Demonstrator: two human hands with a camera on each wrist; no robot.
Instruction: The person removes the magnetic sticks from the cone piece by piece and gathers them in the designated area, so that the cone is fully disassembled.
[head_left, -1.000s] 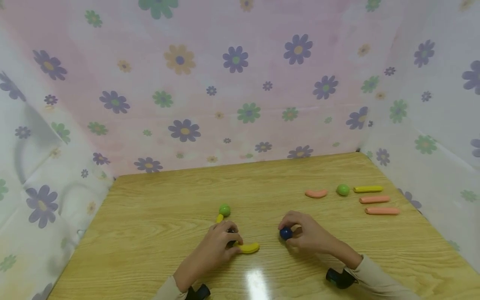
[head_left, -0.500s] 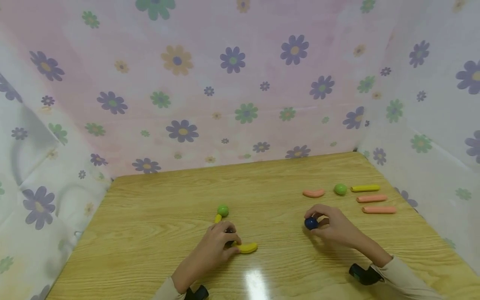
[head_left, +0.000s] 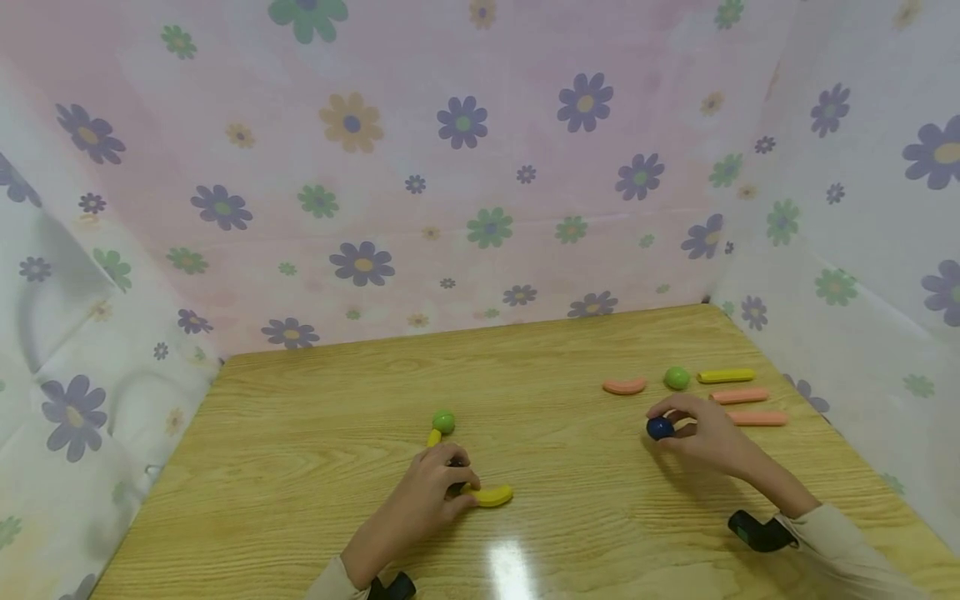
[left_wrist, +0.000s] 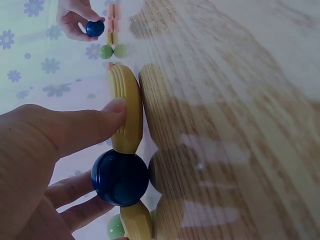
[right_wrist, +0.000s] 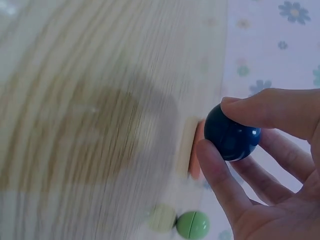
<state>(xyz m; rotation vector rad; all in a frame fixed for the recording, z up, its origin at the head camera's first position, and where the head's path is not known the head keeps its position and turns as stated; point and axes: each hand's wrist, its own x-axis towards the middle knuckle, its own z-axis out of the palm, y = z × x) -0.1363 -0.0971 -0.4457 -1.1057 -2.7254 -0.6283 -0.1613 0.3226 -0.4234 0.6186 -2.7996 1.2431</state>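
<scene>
My left hand holds a joined piece low at the table: its thumb presses a yellow curved rod, and its fingers lie behind a dark blue ball. A second yellow rod meets the ball's other side and ends at a green ball. Fingers hide most of this joint in the head view. Off to the right, my right hand pinches another dark blue ball between thumb and fingertips, above the table and apart from the other pieces.
Beyond the right hand lie a pink curved rod, a green ball, a straight yellow rod and two straight pink rods, one being. Flower-patterned cloth walls the wooden table at the back and sides.
My right hand has carried its blue ball rightward and away from me, towards the loose rods. The left hand and its joined piece stay in place.
</scene>
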